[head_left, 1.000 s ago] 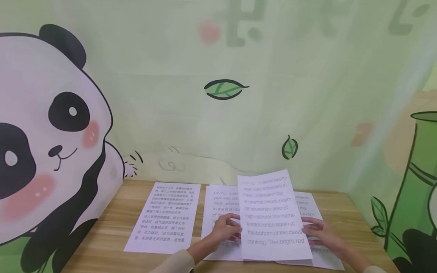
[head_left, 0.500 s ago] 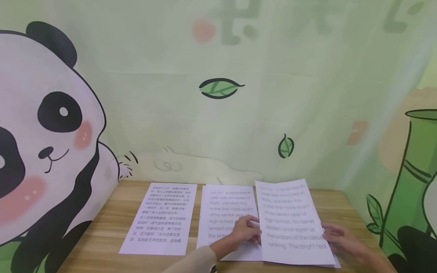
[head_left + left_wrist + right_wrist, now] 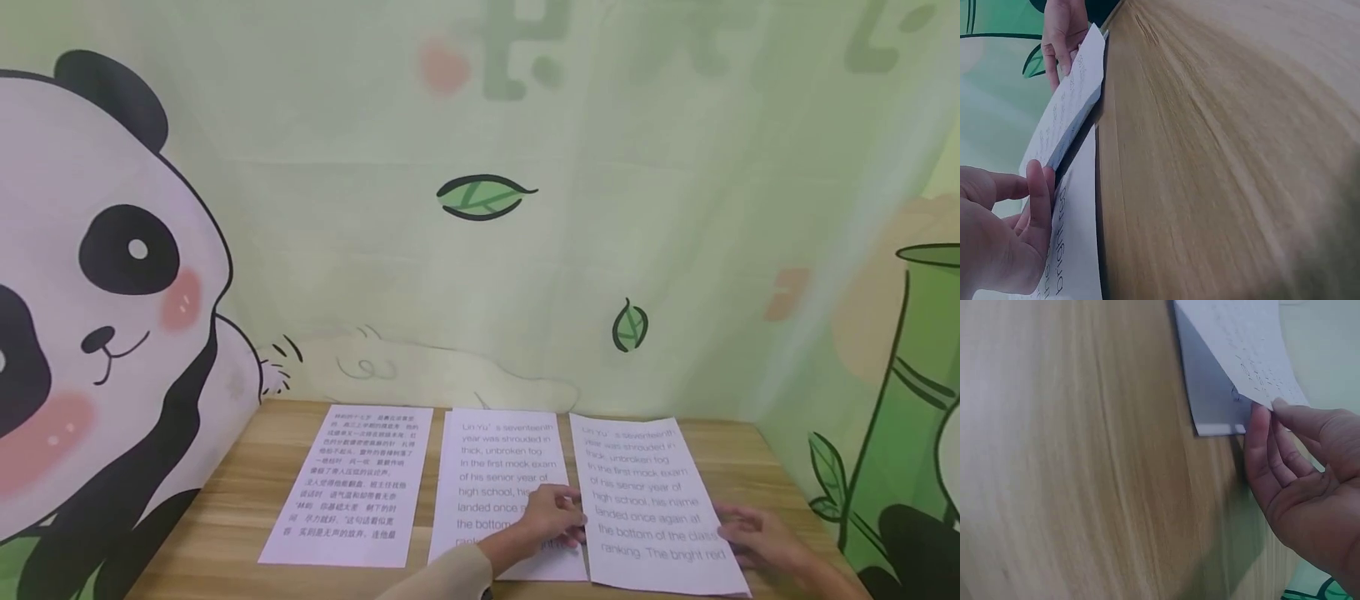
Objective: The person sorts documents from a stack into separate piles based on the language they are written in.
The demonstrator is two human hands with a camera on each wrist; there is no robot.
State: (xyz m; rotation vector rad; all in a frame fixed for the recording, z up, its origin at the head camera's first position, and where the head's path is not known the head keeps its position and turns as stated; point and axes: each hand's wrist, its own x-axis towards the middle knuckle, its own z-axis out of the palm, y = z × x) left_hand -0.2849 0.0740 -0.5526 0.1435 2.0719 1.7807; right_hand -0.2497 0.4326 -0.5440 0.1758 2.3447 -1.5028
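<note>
Head view, lower right: the sheet [image 3: 651, 504] has dropped nearly flat onto the surface [image 3: 225, 533] — laying-down almost done; left hand [image 3: 551, 517] and right hand [image 3: 753, 537] each keep a light pinching grip on its edges.

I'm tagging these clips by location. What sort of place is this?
Probably a children's study or reading corner: a wooden table against a cartoon panda mural with bamboo, and printed text sheets laid out, both hands at the right-hand sheet.

Beige left sleeve [image 3: 442, 577], bare hands
</note>
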